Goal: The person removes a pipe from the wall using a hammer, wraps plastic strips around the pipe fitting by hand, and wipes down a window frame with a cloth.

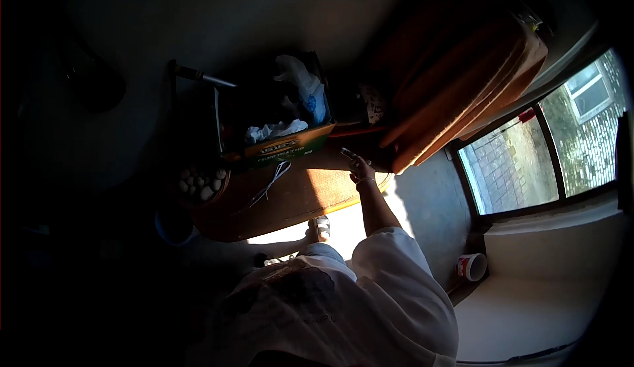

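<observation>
Bags (308, 93) inside box (281, 150) — small object (347, 152) in hand, not set down.
Far left, pale rounded pieces (201, 183) sit grouped on the table (277, 208); the open-topped box stands at centre, a white cord (269, 183) loose at its near side; to the right, the right hand (360, 167) grips the small object, fingers closed, near the box corner — left hand out of view, finger state cannot be told.

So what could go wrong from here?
The small item in the right hand could drop if the grip slips; it looks held near its end. The pale round items sit close to the table's edge, so a bump might spill them. Deep shadow hides much of the box's inside, so a reach there could misjudge.
</observation>
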The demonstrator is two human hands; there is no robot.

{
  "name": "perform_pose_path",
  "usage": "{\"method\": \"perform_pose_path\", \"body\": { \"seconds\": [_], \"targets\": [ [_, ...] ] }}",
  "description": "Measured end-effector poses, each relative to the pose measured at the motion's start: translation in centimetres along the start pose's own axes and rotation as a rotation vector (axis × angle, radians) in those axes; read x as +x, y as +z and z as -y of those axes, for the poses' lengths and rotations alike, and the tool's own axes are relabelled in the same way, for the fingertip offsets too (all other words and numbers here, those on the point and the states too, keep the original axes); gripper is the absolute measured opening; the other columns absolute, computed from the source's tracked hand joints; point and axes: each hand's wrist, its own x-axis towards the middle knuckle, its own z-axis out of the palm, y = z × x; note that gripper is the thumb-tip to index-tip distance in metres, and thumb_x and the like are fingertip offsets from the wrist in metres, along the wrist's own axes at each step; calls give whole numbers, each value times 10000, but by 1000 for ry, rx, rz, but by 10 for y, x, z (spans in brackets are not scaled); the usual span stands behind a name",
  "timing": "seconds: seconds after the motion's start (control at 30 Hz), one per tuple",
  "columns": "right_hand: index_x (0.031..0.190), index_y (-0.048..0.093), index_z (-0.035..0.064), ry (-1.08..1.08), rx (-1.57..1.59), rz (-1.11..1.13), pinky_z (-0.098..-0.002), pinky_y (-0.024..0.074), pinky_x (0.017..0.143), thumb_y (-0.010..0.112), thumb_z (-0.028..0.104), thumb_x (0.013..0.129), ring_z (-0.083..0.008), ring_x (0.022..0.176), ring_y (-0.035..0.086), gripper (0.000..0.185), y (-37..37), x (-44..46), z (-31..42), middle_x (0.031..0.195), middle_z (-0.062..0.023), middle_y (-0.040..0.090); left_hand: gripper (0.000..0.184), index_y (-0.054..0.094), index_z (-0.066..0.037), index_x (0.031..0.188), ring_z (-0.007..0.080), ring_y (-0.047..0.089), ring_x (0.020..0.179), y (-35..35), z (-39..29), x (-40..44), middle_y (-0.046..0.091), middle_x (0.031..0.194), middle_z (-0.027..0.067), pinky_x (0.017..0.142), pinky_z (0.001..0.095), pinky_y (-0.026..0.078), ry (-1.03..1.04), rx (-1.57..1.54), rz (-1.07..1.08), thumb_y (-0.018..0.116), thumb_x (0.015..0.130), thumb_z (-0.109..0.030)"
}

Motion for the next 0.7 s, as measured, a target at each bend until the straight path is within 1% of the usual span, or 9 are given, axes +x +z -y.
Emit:
{"method": "perform_pose_path", "body": {
  "seconds": [0.07,0.17,0.23,0.27,0.33,0.37,0.43,0.53,0.7],
  "targets": [
    [687,514,68,104,42,20,-264,335,335,638,250,703,-142,349,410,220,11,64,-10,509,-52,463,412,351,-106,1210,181,505,889,18,4,-6,483,1041,72,699,307,414,-51,42,-77,487,841,-228],
    [671,506,62,133,12,99,-259,319,316,623,222,718,-148,329,402,204,27,107,-6,492,-50,447,412,352,-103,1207,181,512,869,38,9,-20,491,1023,73,684,308,420,-116,95,-182,488,839,-229],
    [634,506,57,222,224,363,-256,323,320,623,216,724,-145,343,425,217,36,133,-7,484,-54,448,412,352,-101,1205,181,517,855,48,9,-28,497,1011,74,675,309,424,-154,117,-232,489,838,-230],
    [634,506,57,234,217,372,-256,323,320,623,216,724,-145,343,425,217,47,146,-7,484,-54,448,413,352,-100,1204,181,520,849,55,12,-35,500,1005,75,670,310,425,-182,127,-267,489,838,-230],
    [624,536,56,-91,-386,233,-248,360,335,641,249,713,-144,356,442,237,61,151,-8,491,-58,464,413,353,-98,1202,181,525,835,55,22,-59,506,993,76,660,311,429,-253,146,-333,490,836,-231],
    [624,536,56,-78,-402,250,-248,360,335,641,249,713,-144,356,442,237,68,153,-4,491,-58,464,413,353,-97,1201,181,528,828,55,26,-69,509,988,76,655,311,431,-287,150,-368,490,836,-232],
    [665,548,41,333,-447,57,-259,367,357,700,318,639,-151,390,481,317,90,128,31,536,-52,525,413,353,-96,1199,181,533,815,58,32,-87,515,976,78,646,312,434,-341,157,-424,491,835,-232],
    [661,550,36,391,-273,78,-267,385,364,721,305,609,-152,408,494,323,98,148,16,538,-51,531,413,354,-93,1196,181,541,795,64,44,-108,524,958,79,631,314,440,-404,158,-487,492,833,-234],
    [647,538,38,365,-169,3,-275,413,379,724,269,605,-154,428,508,299,107,150,11,566,-64,541,414,355,-88,1191,180,554,762,70,75,-157,538,929,82,607,317,449,-524,130,-524,493,830,-236]
  ]
}}
